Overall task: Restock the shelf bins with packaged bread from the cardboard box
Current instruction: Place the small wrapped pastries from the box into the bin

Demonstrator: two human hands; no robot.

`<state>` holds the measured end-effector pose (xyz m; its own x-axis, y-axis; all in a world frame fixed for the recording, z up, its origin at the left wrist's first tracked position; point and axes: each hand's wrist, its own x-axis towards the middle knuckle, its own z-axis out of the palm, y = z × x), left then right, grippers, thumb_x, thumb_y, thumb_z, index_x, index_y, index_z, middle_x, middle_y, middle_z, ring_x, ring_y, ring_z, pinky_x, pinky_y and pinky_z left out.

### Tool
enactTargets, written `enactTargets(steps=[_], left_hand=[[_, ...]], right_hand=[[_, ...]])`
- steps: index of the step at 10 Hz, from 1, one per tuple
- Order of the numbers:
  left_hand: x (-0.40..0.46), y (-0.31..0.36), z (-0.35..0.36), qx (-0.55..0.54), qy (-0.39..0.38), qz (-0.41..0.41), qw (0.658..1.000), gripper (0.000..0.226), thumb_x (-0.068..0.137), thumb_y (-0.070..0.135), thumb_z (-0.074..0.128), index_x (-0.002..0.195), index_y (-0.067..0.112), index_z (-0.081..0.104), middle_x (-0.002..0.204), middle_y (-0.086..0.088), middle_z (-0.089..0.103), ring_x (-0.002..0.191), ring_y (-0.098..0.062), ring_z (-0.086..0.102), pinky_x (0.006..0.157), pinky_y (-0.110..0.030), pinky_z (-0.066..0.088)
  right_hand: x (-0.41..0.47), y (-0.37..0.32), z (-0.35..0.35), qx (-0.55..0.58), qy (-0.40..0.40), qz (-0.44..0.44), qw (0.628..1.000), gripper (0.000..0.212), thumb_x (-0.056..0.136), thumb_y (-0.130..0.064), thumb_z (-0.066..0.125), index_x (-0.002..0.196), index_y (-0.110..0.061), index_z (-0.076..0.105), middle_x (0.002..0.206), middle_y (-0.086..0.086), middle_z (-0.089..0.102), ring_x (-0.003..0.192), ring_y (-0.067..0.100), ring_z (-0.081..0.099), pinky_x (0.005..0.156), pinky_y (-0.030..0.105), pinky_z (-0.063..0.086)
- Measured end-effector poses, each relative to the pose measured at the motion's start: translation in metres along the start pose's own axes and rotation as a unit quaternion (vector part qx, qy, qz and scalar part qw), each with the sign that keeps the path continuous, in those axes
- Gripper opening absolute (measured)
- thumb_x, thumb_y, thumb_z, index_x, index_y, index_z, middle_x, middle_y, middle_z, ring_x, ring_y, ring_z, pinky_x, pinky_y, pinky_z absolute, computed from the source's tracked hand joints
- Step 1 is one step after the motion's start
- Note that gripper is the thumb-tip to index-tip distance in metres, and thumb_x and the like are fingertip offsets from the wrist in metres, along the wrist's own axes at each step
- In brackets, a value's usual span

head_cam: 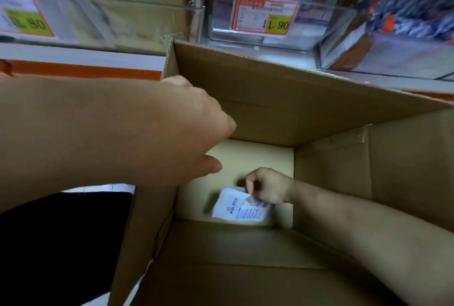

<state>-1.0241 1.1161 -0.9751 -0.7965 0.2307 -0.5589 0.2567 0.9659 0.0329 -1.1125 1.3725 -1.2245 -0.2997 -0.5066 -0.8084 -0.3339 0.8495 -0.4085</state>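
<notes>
An open cardboard box [270, 99] fills the middle of the view. My left hand [196, 129] grips its left wall at the top edge, thumb inside, fingers hidden behind the cardboard. My right hand [267, 188] reaches down to the box floor and pinches a small white paper slip with blue print [242, 208]. No bread shows inside the box. Behind the box stand clear shelf bins [258, 40]; the right ones hold packaged bread [383, 43], blurred.
Price tags hang on the bin fronts, one reading 11.90 [266, 14] and a yellow-green one [27, 21] at left. An orange and white shelf edge [86, 65] runs behind the box's left side. A dark garment [61, 244] fills the lower left.
</notes>
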Motion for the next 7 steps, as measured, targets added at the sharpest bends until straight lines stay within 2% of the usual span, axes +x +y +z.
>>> enactTargets(steps=[1,2,3,4,5,6,7], left_hand=[[-0.008,0.007,-0.009,-0.028,0.000,-0.011,1.000,0.040,0.096,0.064,0.049,0.124,0.037,0.054,0.120,0.009,0.061,0.109,-0.016,0.062,0.093,-0.036,0.054],[-0.013,0.008,-0.019,-0.059,0.040,0.011,0.997,0.039,0.093,0.065,0.052,0.120,0.036,0.056,0.113,0.007,0.063,0.102,-0.019,0.064,0.086,-0.040,0.057],[-0.019,0.014,-0.034,-0.107,0.065,-0.008,0.992,0.049,0.092,0.066,0.058,0.132,0.037,0.056,0.122,0.010,0.066,0.111,-0.014,0.062,0.094,-0.037,0.055],[-0.028,0.019,-0.048,-0.179,0.142,-0.026,0.973,0.068,0.079,0.076,0.065,0.135,0.039,0.052,0.125,0.015,0.065,0.113,-0.010,0.062,0.097,-0.036,0.053],[-0.034,0.019,-0.054,-0.293,0.179,-0.052,0.938,0.101,0.064,0.080,0.074,0.147,0.040,0.033,0.132,0.019,0.061,0.117,-0.007,0.060,0.103,-0.033,0.050],[-0.039,0.024,-0.065,-0.407,0.219,-0.070,0.884,0.107,0.048,0.079,0.080,0.139,0.041,0.039,0.120,0.021,0.066,0.105,-0.006,0.066,0.098,-0.036,0.054],[-0.040,0.030,-0.076,-0.560,0.260,-0.044,0.786,0.060,0.063,0.038,0.098,0.112,0.026,0.068,0.097,0.005,0.079,0.088,-0.017,0.077,0.079,-0.042,0.064]], right_hand=[[-0.028,-0.027,-0.021,0.062,0.044,-0.034,0.997,0.025,0.084,-0.005,0.083,0.072,-0.020,0.066,0.079,0.001,0.070,0.070,0.011,0.061,0.064,0.027,0.056],[-0.068,-0.056,-0.046,0.127,0.097,-0.074,0.984,0.023,0.085,-0.002,0.083,0.075,-0.013,0.066,0.092,0.019,0.076,0.073,0.016,0.064,0.072,0.044,0.062],[-0.119,-0.083,-0.073,0.187,0.161,-0.115,0.962,0.020,0.087,-0.002,0.083,0.078,-0.007,0.066,0.073,-0.003,0.073,0.067,0.009,0.067,0.060,0.027,0.055],[-0.171,-0.104,-0.090,0.229,0.238,-0.168,0.929,0.017,0.086,0.000,0.083,0.081,-0.001,0.067,0.080,-0.007,0.075,0.074,0.010,0.070,0.069,0.027,0.056],[-0.209,-0.118,-0.099,0.269,0.303,-0.212,0.889,0.019,0.085,0.000,0.084,0.080,-0.008,0.067,0.093,0.004,0.079,0.084,0.018,0.075,0.075,0.028,0.057],[-0.236,-0.125,-0.101,0.304,0.361,-0.239,0.848,0.020,0.085,0.001,0.083,0.082,-0.008,0.066,0.097,0.011,0.080,0.091,0.028,0.077,0.084,0.039,0.061],[-0.253,-0.130,-0.106,0.320,0.401,-0.250,0.821,0.019,0.088,-0.003,0.081,0.082,-0.010,0.065,0.092,0.010,0.079,0.087,0.023,0.076,0.080,0.037,0.061]])
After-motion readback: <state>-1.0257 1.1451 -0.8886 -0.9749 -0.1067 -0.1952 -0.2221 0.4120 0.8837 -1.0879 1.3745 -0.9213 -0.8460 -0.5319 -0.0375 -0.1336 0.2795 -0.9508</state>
